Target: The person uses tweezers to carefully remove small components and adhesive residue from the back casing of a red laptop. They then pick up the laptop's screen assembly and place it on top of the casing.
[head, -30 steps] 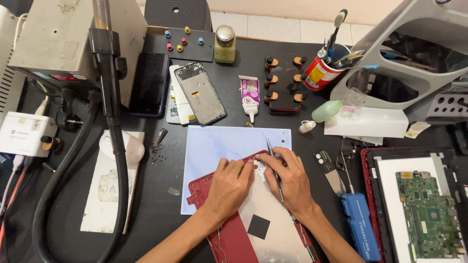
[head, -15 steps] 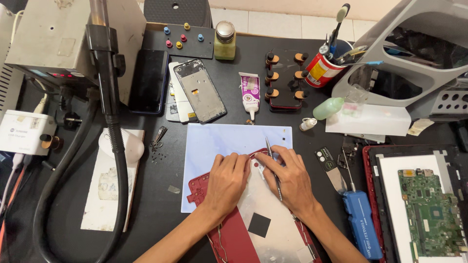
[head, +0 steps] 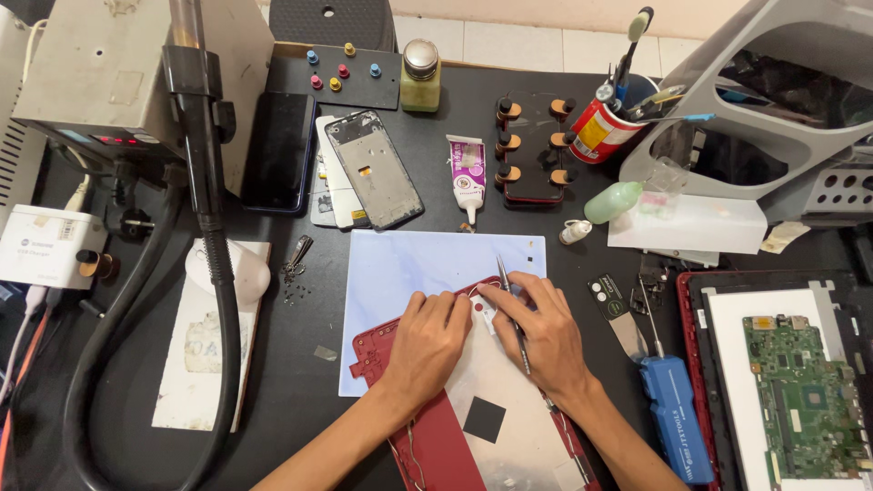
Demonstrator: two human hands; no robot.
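Black counter [head: 300, 382] carries a red device shell [head: 427, 445] — thin, likely fragile; grip its edges. Left hand [head: 427, 341] presses flat on it; right hand [head: 546, 336] pinches tweezers [head: 509, 295].

Both hands are resting on the red phone housing [head: 427, 427], which is lying on the pale blue mat [head: 409, 264]. Left hand [head: 427, 341] is pressing flat on its upper edge. Right hand [head: 546, 332] is pinching tweezers [head: 507, 289], tips pointing away. Blue screwdriver [head: 675, 414] is lying just right of the right hand on the bench [head: 291, 400].
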